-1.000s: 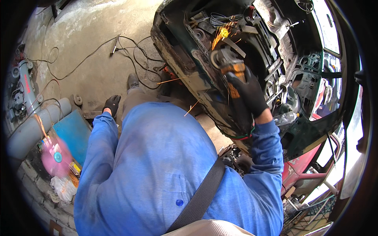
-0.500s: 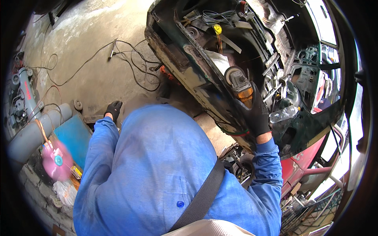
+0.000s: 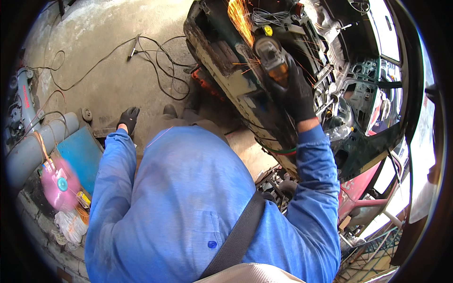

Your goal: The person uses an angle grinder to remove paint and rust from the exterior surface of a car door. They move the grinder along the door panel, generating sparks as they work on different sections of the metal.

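Note:
My right hand (image 3: 296,96), in a black glove, is wrapped round an angle grinder (image 3: 272,59) with an orange-and-grey body. Its disc touches the inner edge of a dark, worn car body (image 3: 243,85), and orange sparks (image 3: 240,21) fly off away from me. Motion blurs the tool somewhat. Lower on the left, my gloved left hand (image 3: 127,120) hangs beside my leg with its fingers curled together and nothing visible in them. Beyond the grinder, a small yellow round object (image 3: 268,30) and a coil of wire (image 3: 269,17) lie inside the car body.
Black cables (image 3: 163,70) loop across the concrete floor. A clear plastic bottle (image 3: 339,133) lies in the car body at right. A grey pipe (image 3: 42,144), a blue panel (image 3: 80,160) and a pink round thing with a teal centre (image 3: 61,183) stand at left.
My right hand has carried the grinder away from me and slightly left, onto the metal edge. Sparks have appeared. My left hand has risen slightly in the picture.

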`<state>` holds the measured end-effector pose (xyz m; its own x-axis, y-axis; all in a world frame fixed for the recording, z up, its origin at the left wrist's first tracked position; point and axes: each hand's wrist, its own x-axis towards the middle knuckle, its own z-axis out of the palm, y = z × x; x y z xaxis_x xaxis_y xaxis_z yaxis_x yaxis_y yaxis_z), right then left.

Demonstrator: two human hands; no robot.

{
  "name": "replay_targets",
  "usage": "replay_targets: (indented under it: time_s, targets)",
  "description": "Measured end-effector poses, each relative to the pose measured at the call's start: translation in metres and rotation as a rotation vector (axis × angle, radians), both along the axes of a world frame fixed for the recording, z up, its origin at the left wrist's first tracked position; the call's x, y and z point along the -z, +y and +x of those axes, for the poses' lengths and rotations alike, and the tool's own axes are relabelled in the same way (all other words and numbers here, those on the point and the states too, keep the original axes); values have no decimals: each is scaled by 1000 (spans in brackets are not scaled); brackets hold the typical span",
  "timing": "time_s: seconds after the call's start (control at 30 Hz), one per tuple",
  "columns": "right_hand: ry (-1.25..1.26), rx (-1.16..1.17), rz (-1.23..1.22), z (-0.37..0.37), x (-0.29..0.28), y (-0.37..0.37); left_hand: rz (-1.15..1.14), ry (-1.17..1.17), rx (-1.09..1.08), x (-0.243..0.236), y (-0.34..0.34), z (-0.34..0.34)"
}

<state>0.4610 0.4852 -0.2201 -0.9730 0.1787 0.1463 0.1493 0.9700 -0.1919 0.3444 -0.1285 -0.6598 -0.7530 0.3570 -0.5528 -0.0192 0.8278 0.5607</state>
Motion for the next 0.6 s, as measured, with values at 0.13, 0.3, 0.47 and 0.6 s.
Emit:
replay_targets:
  time_s: [0.13,0.3,0.47,0.6]
  targets:
    - [-42,1,4,5,3,7,-44,-35,63,-9,-21,30]
    - [-104,23,64,76,-2,20,-157,-313,-39,-38,-34,74]
    - [-216,94,111,150,-18,24,-210,-337,211,-27,-47,80]
    - [-204,63,89,155,-16,28,-126,-197,44,-17,-35,64]
